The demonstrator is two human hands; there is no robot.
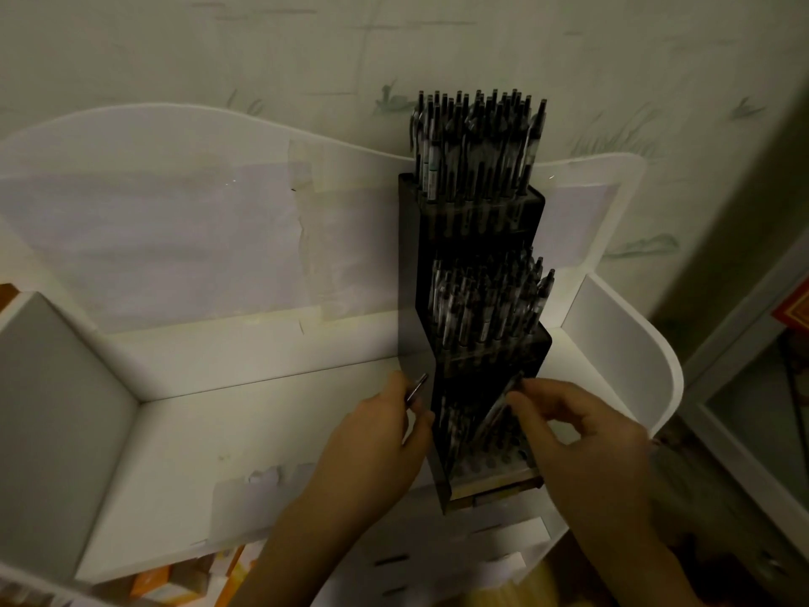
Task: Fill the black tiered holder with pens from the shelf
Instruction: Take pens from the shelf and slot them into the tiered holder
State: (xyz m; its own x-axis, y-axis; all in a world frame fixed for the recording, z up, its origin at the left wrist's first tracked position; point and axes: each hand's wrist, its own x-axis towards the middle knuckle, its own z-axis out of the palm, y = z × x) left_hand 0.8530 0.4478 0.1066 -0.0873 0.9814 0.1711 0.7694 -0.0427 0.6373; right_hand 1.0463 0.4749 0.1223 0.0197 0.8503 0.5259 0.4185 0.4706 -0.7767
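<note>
Your left hand (385,424) pinches a single pen (416,386) just left of the black tiered holder (411,265), which stands on the white shelf (271,387). Your right hand (578,435) pinches leaning pens (503,403) into the lowest tier; both upper tiers stand packed.

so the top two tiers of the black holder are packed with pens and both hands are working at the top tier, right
Not quite. The top two tiers of the black holder are indeed packed with pens, but the head view shows both hands down at the bottom tier: the left hand holds a pen beside it, and the right hand pinches pens there.
</note>
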